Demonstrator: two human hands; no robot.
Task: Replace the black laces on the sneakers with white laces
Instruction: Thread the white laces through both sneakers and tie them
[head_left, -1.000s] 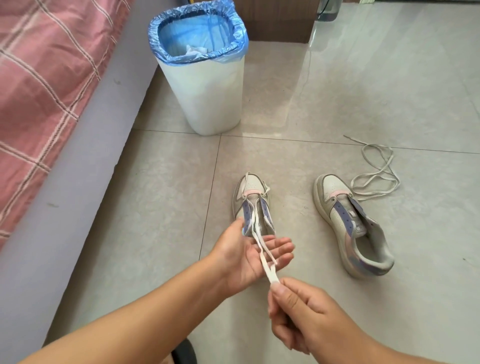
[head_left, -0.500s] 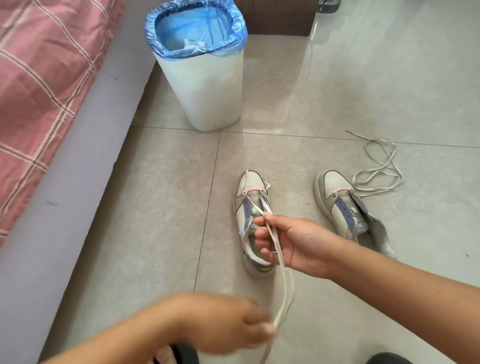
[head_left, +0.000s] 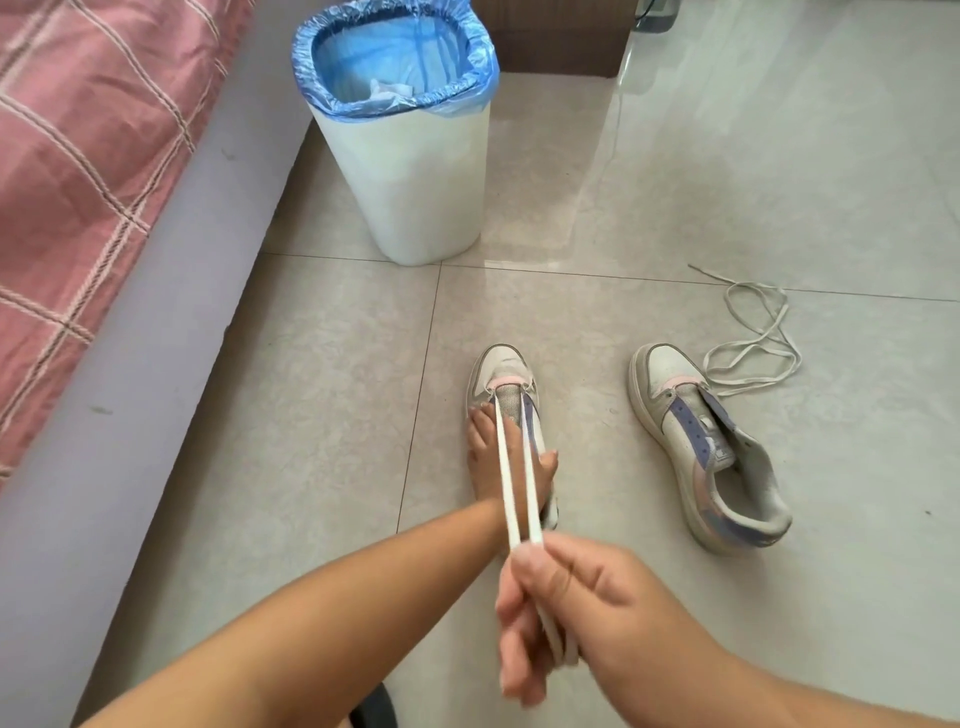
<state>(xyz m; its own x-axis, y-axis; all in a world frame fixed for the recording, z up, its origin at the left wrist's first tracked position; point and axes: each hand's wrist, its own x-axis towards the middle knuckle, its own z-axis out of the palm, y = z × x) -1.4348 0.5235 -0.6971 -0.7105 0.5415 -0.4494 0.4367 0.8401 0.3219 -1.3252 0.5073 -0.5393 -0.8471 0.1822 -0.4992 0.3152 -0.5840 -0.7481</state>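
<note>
The left sneaker (head_left: 501, 366) lies on the floor tiles, toe pointing away from me. My left hand (head_left: 485, 462) lies over its middle, fingers on one side and thumb on the other, holding it down. A white lace (head_left: 530, 467) runs through the eyelets nearest the toe. Both of its strands stretch taut back toward me. My right hand (head_left: 563, 608) pinches the two strands together, and their ends hang below the fingers. The right sneaker (head_left: 696, 441) lies to the right with no lace, its tongue open. A second loose white lace (head_left: 753, 353) lies tangled beside its toe.
A white bin (head_left: 410, 171) with a blue liner stands behind the sneakers. A bed with a pink plaid cover (head_left: 78, 156) and a grey side (head_left: 156, 364) runs along the left. Wooden furniture (head_left: 556, 47) stands at the back.
My left hand has gone from near me onto the left sneaker. My right hand has drawn back from the shoe, pulling both lace strands taut.
</note>
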